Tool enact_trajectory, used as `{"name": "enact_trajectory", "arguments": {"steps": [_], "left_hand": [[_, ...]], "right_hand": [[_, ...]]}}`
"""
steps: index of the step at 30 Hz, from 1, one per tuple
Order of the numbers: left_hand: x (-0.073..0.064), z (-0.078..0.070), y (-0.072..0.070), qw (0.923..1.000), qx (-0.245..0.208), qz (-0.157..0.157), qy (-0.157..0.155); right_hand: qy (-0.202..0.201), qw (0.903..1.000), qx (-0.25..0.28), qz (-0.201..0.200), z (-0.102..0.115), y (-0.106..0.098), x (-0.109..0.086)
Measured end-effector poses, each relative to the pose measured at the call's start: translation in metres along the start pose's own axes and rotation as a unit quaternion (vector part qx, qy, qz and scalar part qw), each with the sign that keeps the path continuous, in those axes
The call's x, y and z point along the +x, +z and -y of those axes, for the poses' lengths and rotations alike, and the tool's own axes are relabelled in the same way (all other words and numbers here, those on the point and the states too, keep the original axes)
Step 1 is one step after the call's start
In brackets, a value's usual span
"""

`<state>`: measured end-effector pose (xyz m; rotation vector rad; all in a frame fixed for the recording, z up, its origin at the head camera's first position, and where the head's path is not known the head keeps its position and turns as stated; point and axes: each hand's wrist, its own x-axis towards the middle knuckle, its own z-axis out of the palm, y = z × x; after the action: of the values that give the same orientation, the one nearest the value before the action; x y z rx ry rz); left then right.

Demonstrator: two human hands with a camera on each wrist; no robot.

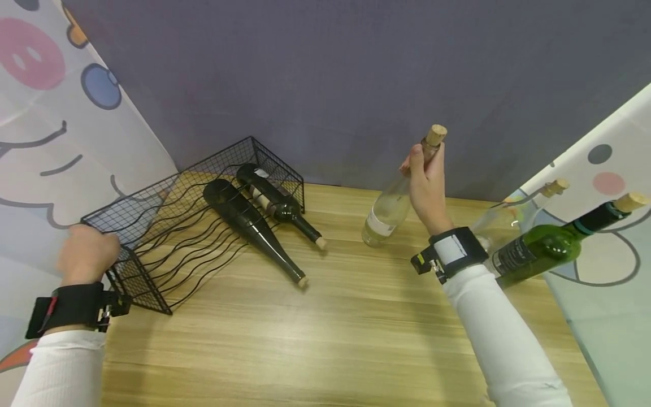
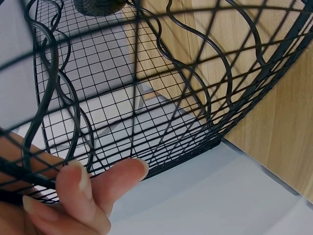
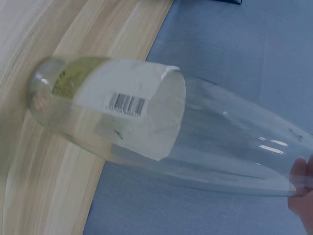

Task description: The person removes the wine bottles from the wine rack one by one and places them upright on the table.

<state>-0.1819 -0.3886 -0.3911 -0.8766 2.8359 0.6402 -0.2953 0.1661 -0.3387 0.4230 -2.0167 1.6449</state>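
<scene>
My left hand (image 1: 86, 251) grips the near left corner of a black wire wine rack (image 1: 142, 277); in the left wrist view its fingertips (image 2: 128, 175) show at the mesh. Two dark, corked wine bottles lie in the rack: a long one (image 1: 249, 226) and a shorter labelled one (image 1: 274, 198), necks toward me. My right hand (image 1: 427, 186) holds a clear glass bottle (image 1: 394, 206) by the neck, just under its cork. That bottle leans, cork up and to the right, base close over the table. Its white barcode label (image 3: 129, 100) faces the right wrist view.
At the right stand a green wine bottle (image 1: 551, 246) and another clear corked bottle (image 1: 500, 220), partly behind my right wrist. A grey cloth wall (image 1: 356, 85) rises behind the wooden table (image 1: 305, 350). Printed curtains (image 1: 30, 141) hang at both sides.
</scene>
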Motion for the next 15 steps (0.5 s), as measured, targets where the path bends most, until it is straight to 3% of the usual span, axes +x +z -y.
{"name": "enact_trajectory", "arguments": {"steps": [15], "left_hand": [[0.0021,0.0018,0.0027,1.0000,0.007,0.004,0.003]], "right_hand": [[0.048,0.9986,0.007,0.022,0.0001,-0.0007,0.0041]]}}
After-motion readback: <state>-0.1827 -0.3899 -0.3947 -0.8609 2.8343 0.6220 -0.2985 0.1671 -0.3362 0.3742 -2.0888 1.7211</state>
